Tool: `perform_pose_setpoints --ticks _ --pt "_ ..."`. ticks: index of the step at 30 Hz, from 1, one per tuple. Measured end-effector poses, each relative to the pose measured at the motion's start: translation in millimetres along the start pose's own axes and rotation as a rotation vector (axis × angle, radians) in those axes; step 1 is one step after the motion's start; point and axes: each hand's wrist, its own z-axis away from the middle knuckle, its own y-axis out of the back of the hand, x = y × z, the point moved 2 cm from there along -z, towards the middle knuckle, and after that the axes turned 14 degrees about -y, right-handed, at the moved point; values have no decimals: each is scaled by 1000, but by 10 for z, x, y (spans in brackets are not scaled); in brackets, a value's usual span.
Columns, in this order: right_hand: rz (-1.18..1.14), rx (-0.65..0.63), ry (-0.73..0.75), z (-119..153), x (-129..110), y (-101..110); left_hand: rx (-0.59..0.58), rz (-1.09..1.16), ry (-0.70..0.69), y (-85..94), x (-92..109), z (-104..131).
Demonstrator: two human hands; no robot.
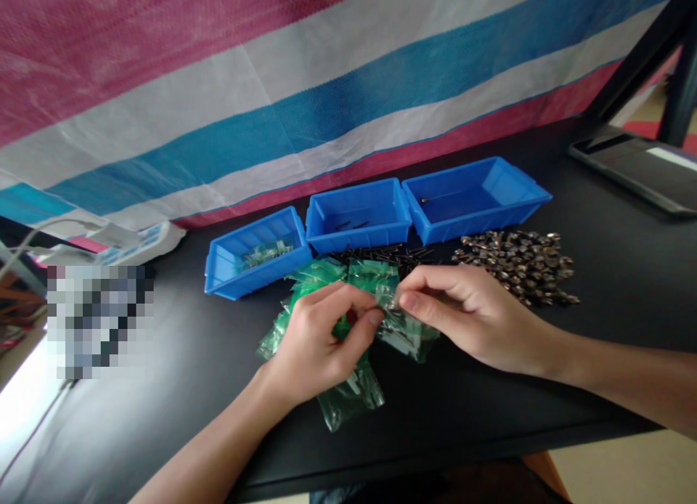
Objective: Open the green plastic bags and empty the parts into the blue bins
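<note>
My left hand point(327, 337) and my right hand point(468, 308) face each other over a heap of small green plastic bags point(316, 271). Thumb and forefinger of each hand pinch the upper edge of one small clear plastic bag point(388, 298). Its lower part overlaps other bags, so its outline is hard to make out. Under my left hand another greenish plastic bag point(353, 399) lies toward the table's front. Behind the heap lie dark thin screw-like pieces point(406, 255). Right of them, near my right hand, spreads a pile of shiny metal fittings point(517, 264).
Three blue bins stand in a row behind: the left bin point(255, 279) holds filled bags, the middle bin point(359, 235) a few dark pieces, the right bin point(479, 217) one small fitting. A power strip point(147, 242) is at left, a phone-like device point(637, 170) at right.
</note>
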Motion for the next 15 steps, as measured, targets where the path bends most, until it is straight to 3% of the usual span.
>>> perform_pose_setpoints --ticks 4,7,15 --pt "-123 -39 -55 1 6 -16 133 104 193 27 -73 14" --pt "-176 -11 -77 -14 -1 -6 195 162 258 38 -109 5" --pt "-164 85 -64 -28 7 25 170 329 360 15 -165 39"
